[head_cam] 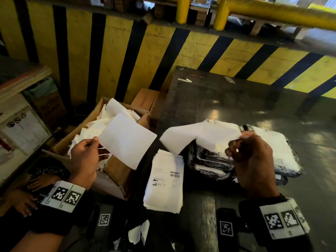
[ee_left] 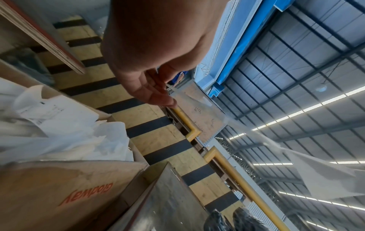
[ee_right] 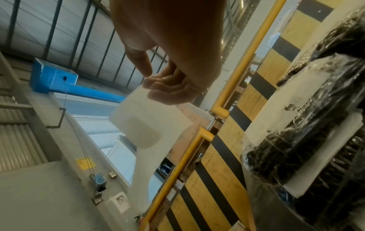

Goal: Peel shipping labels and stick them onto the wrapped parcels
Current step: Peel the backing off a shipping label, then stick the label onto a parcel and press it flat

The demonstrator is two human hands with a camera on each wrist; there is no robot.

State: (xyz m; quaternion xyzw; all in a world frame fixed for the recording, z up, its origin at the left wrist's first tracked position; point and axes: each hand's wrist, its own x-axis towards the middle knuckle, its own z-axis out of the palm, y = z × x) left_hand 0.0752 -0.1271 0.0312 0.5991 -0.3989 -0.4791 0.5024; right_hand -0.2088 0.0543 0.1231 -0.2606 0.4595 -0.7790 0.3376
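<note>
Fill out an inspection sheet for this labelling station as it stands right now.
Surface: dark, glossy table, small scraps near its far edge.
Job's things: stack of labels at the near edge; wrapped parcels in black film beside it, white sheets on top.
Clutter: cardboard box left of the table, filled with white paper.
Grippers: left hand pinches a blank white sheet over the box; right hand pinches a curling white sheet over the parcels. Which is label, which backing: cannot tell.
Cables: nothing seen.
Surroundings: yellow-and-black striped wall, yellow rails above.
</note>
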